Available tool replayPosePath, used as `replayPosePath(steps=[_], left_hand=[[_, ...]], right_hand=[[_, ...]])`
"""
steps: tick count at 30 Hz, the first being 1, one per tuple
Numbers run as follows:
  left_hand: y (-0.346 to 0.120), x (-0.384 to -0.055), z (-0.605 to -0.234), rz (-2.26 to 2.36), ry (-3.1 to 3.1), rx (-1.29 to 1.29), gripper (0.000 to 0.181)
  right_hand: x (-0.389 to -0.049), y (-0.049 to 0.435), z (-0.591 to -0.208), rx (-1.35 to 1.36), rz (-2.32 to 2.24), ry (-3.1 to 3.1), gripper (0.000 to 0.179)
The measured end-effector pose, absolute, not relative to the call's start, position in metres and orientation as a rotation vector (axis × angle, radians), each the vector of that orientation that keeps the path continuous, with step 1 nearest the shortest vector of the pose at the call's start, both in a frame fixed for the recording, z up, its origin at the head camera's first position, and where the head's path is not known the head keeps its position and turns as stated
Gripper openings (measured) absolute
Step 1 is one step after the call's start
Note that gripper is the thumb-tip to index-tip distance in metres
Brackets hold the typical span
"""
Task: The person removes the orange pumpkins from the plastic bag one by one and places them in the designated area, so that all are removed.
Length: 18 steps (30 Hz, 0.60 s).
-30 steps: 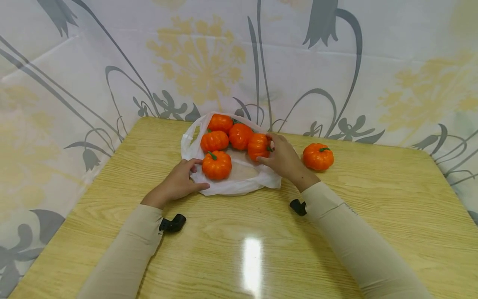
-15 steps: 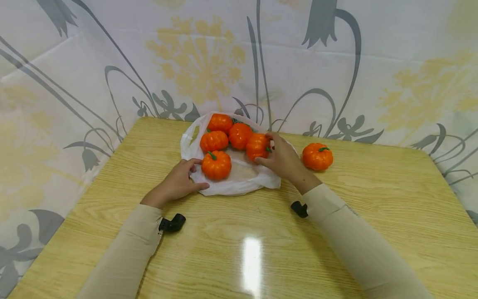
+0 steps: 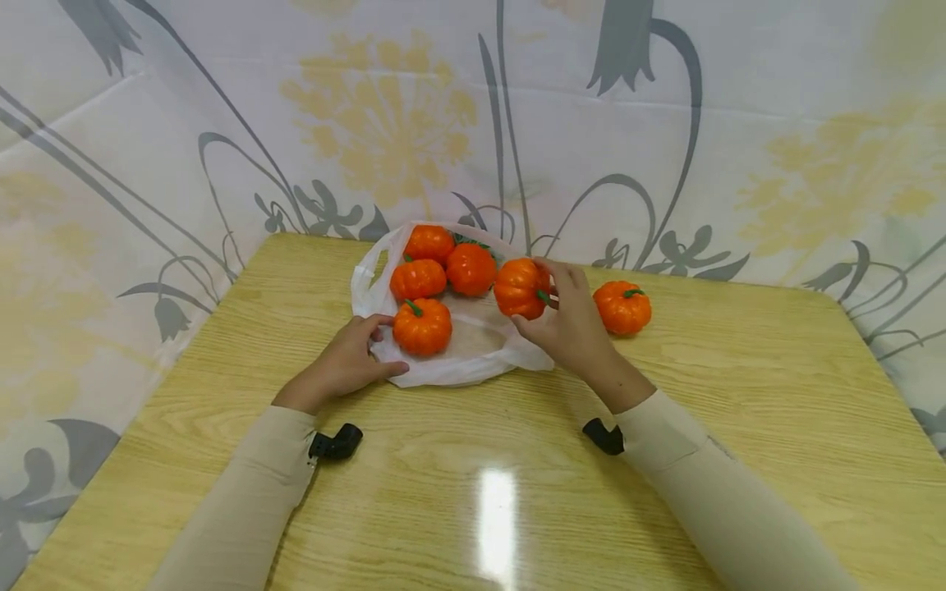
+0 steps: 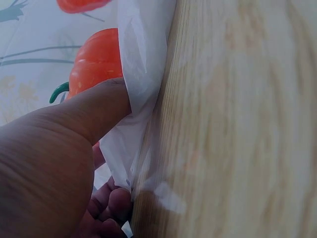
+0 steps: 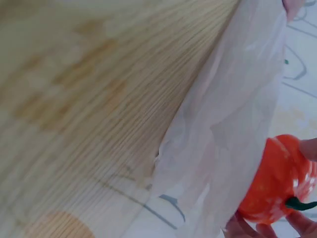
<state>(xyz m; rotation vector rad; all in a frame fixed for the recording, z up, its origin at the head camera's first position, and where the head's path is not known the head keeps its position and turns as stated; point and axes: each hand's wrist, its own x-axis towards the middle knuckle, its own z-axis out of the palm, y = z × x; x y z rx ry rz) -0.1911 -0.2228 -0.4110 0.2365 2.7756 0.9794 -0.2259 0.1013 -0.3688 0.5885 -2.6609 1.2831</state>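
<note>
My right hand (image 3: pixel 565 320) grips a small orange toy pumpkin (image 3: pixel 517 287) with a green stem, over the right side of a white plastic bag (image 3: pixel 458 371). In the right wrist view, fingers and thumb are round this pumpkin (image 5: pixel 277 183), beyond the bag's wall (image 5: pixel 218 129). At the bag's left edge, my left hand (image 3: pixel 347 357) holds the rim. Its thumb lies over the plastic (image 4: pixel 143 54) in the left wrist view, and the other fingers are curled beside it. The front pumpkin (image 3: pixel 423 328) sits in the bag close to the left fingertips.
Several more pumpkins, one of them here (image 3: pixel 471 269), lie together at the back of the bag. Another pumpkin (image 3: pixel 623 308) stands on the wooden table (image 3: pixel 443 476), right of the right hand. A flower-patterned cloth (image 3: pixel 443 107) hangs behind the table.
My right hand has raised its pumpkin from among the others and shifted it slightly right, with the stem turning toward the front. The left hand stays at the bag's edge.
</note>
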Motion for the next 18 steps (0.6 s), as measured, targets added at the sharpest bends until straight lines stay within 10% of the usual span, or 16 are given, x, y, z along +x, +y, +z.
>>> replayPosePath(steps=[18], left_hand=[[-0.222,-0.190,-0.411,0.962,2.799,0.256,0.073]], right_hand=[[-0.188,0.144,-0.365,0.480,1.274,-2.564,0.076]])
